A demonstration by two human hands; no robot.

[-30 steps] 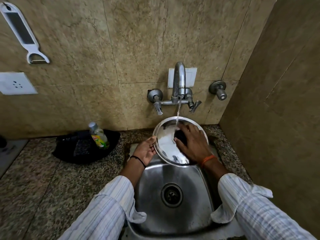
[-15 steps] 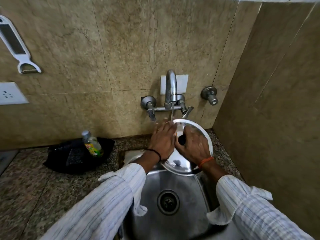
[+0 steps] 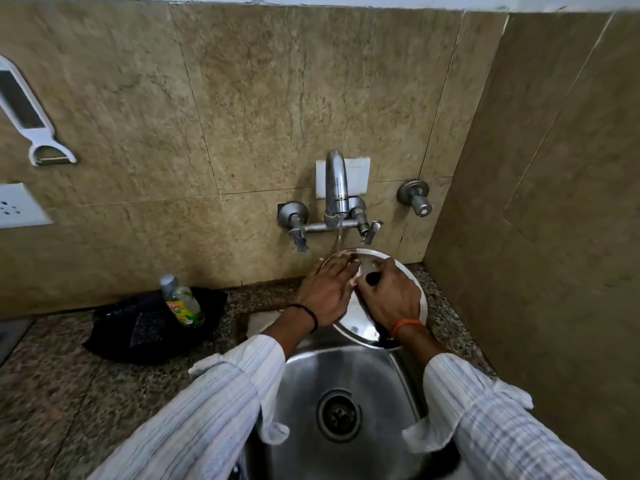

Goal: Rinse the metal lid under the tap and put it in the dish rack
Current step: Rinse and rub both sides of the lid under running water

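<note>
A round metal lid [image 3: 356, 327] with a black knob is held tilted over the back of the steel sink [image 3: 332, 375], right under the tap [image 3: 336, 188]. A thin stream of water runs from the spout onto the lid's top edge. My right hand [image 3: 389, 296] grips the black knob at the lid's middle. My left hand [image 3: 325, 289] lies flat on the lid's left face, fingers spread toward the stream. No dish rack is in view.
A dish soap bottle [image 3: 181, 301] stands on a black tray [image 3: 152, 327] on the granite counter [image 3: 62, 393] left of the sink. A white peeler [image 3: 31, 116] and a socket [image 3: 17, 206] hang on the tiled wall. A tiled side wall [image 3: 554, 237] closes the right.
My left hand moved from the lid's left rim onto its face. The lid tilted up closer under the tap. The camera view rose slightly.
</note>
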